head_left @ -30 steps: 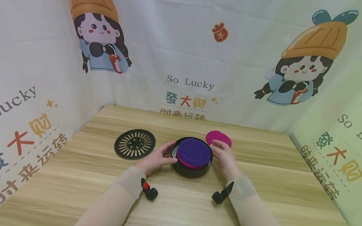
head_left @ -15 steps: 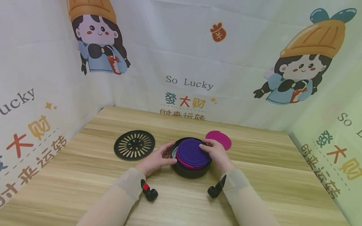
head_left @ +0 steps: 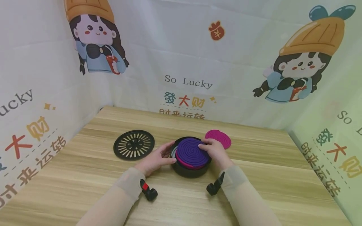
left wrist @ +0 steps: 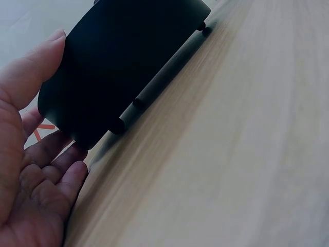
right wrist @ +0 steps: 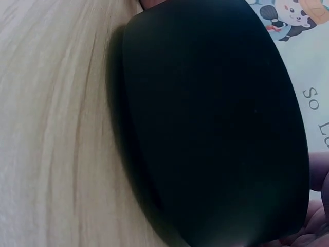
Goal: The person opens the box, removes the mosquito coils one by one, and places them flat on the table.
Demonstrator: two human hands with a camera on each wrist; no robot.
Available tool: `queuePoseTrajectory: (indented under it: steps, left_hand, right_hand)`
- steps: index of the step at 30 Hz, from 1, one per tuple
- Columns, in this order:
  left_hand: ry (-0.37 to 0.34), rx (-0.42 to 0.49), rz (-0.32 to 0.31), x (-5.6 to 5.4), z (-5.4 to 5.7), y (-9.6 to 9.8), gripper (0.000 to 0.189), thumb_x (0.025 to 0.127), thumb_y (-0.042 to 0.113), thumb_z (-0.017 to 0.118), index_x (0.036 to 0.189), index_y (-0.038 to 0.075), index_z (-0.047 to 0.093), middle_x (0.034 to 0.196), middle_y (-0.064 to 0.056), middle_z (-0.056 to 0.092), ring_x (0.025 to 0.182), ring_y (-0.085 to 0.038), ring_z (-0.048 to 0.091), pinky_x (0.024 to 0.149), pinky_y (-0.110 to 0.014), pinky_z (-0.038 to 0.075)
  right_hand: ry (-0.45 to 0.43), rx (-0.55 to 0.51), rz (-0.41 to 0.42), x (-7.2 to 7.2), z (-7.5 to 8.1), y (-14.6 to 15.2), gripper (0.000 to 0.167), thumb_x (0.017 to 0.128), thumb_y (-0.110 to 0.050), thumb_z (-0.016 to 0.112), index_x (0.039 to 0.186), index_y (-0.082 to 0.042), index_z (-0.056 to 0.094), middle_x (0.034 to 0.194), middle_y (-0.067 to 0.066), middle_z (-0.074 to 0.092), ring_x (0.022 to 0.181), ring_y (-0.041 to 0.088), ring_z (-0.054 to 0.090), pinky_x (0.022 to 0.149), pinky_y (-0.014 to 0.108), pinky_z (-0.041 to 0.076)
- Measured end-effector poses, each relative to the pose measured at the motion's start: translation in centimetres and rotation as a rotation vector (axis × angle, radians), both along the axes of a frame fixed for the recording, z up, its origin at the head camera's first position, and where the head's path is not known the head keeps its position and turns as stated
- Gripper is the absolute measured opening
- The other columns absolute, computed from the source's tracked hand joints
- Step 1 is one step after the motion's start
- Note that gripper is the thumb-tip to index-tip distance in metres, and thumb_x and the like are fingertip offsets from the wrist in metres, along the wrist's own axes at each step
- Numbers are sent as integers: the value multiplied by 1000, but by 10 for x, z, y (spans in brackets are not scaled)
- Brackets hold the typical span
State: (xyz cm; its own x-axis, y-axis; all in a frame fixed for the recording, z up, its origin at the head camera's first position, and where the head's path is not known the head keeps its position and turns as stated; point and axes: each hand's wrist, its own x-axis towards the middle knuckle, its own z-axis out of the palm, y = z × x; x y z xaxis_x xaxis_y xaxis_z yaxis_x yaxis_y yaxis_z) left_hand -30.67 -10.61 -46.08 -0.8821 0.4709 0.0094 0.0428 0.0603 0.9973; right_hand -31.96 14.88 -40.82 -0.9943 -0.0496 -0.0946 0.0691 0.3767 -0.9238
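A round black mosquito coil box (head_left: 190,172) stands on the table between both hands. On top of it lies a purple mosquito coil (head_left: 190,153), slightly proud of the rim, with a magenta coil (head_left: 183,161) showing beneath. My left hand (head_left: 155,159) holds the box's left side, thumb in front and fingers behind, as the left wrist view also shows. At the right edge, my right hand (head_left: 217,153) has its thumb on the purple coil and its fingers by the rim. The box wall (right wrist: 216,123) hides most of that grip in the right wrist view.
A slotted black round lid (head_left: 134,145) lies left of the box. Behind the right hand lie magenta coils (head_left: 220,137), partly overlapping. The wooden table (head_left: 175,201) meets printed cloth walls (head_left: 240,69) at the back and sides.
My right hand has moved inward from beside the box, and its thumb has come onto the purple coil. The left hand keeps its hold; the box and coils stay in place.
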Motion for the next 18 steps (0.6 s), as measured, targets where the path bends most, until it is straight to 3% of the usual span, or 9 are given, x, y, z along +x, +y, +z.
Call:
queuePoseTrajectory:
  steps: [18]
  left_hand:
    - [-8, 9, -2, 3, 3, 1, 83, 87, 15, 73, 153, 14, 24, 158, -12, 21, 143, -33, 20, 113, -46, 25]
  right_hand:
    - [-14, -55, -11, 0, -2, 1, 45, 89, -8, 66, 130, 5, 55, 135, 24, 51, 122, 32, 48, 105, 43, 38]
